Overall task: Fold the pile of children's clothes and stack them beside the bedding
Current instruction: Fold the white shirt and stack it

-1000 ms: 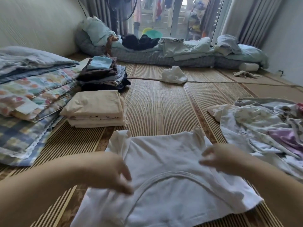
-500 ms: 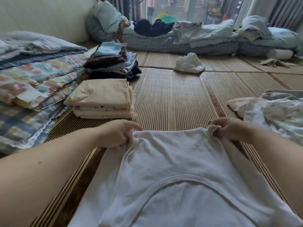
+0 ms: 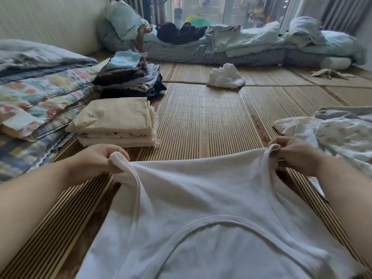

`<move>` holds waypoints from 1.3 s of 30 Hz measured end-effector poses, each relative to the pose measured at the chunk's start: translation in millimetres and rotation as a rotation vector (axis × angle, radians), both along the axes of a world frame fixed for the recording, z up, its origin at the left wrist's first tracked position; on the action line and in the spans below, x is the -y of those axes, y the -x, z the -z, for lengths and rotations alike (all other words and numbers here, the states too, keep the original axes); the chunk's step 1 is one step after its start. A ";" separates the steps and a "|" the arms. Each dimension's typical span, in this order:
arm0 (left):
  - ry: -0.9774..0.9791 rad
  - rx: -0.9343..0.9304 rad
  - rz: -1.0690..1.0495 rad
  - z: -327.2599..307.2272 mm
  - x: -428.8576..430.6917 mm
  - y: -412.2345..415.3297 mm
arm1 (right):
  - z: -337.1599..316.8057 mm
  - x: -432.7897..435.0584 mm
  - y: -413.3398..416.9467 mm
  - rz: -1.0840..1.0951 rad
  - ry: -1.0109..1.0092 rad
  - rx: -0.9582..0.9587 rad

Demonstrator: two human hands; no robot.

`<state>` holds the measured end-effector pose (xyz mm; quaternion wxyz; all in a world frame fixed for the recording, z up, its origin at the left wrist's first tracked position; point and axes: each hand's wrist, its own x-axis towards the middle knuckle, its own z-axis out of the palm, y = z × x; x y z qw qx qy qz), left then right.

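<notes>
The undershirt (image 3: 201, 198) is plain white. The woven mat (image 3: 201, 117) is tan with dark brown stripes. The near stack (image 3: 114, 119) is cream. The far stack (image 3: 128, 77) is brown, grey and black, topped with light blue. The quilt (image 3: 40, 93) has a pastel floral print, and the blanket (image 3: 16, 156) under it is blue-and-yellow plaid. The unfolded pile (image 3: 342, 137) is white with faint flowers.

Soft daylight enters through window (image 3: 201, 9) at 12 o'clock, mildly blown out. Mat (image 3: 201, 117) evenly lit, mild sheen mid-frame. Faint soft shadow under shirt (image 3: 201, 198) edge at 8 o'clock. Wide-angle stretch at edges: arms (image 3: 30, 198) at 8 and 4 o'clock bulge, wall (image 3: 50, 21) at 10 o'clock smeared. Mattress (image 3: 181, 55) at 12 o'clock slightly soft.
</notes>
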<state>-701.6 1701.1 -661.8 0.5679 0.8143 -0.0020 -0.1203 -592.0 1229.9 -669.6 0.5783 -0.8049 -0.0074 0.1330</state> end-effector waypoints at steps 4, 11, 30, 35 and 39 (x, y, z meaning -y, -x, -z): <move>-0.294 0.234 -0.130 9.8 -12.2 2.0 | 5.3 -2.6 -6.3 0.126 0.117 0.102; -0.697 0.276 -0.176 14.0 -17.6 0.8 | 12.4 -11.3 -19.4 0.315 0.362 0.168; -0.002 -0.093 -0.347 -0.5 10.3 0.5 | -13.1 -68.3 -36.4 0.249 0.399 0.237; 0.216 -0.197 -0.554 10.8 5.9 -4.1 | -13.0 -98.9 -15.1 0.305 0.626 0.336; 0.122 -0.156 -0.462 17.1 1.0 -5.2 | 10.4 -151.3 68.7 -0.112 0.863 0.395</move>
